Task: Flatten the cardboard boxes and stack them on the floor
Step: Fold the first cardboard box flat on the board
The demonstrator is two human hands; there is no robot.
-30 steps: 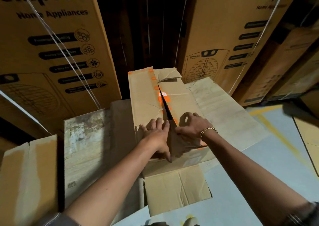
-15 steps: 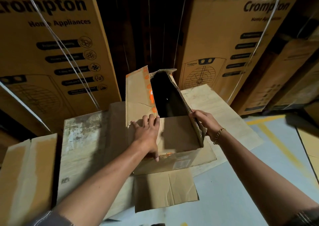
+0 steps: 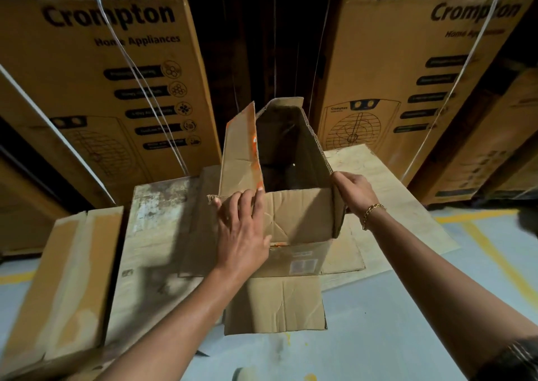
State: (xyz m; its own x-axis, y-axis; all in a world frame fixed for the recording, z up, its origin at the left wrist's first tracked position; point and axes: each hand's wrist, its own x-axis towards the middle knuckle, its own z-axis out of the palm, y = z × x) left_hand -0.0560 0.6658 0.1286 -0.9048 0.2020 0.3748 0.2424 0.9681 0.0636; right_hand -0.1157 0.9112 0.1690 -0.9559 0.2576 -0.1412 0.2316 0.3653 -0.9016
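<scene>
The box (image 3: 294,217) stands upright on a layer of flattened cardboard on the floor (image 3: 407,328), its top open and its inside dark. The left flap (image 3: 238,153), edged with orange tape, stands up, and the right flap (image 3: 316,139) stands up too, leaning slightly outward with its corrugated edge showing. The near flap (image 3: 276,305) lies folded down flat on the floor toward the person.

The left hand (image 3: 241,235) lies flat against the box's near left corner, fingers straight and reaching the top edge where the left flap meets the near wall, thumb spread onto the near wall; it grips nothing. The right hand (image 3: 353,191), with a chain bracelet (image 3: 371,214) at the wrist, is curled round the near edge of the right flap at the box's near right corner.

A stained flat sheet (image 3: 157,235) lies just left of the box, and another flattened piece (image 3: 67,278) lies beside that. A pale sheet (image 3: 393,194) extends out from under the box to the right.

2 tall strapped cartons printed "Crompton" stand behind, 1 to the left (image 3: 102,69) and 1 to the right (image 3: 407,66), with a dark gap between them directly behind the box. Open room lies to the near right, where bare grey floor is crossed by a yellow line (image 3: 495,252).
</scene>
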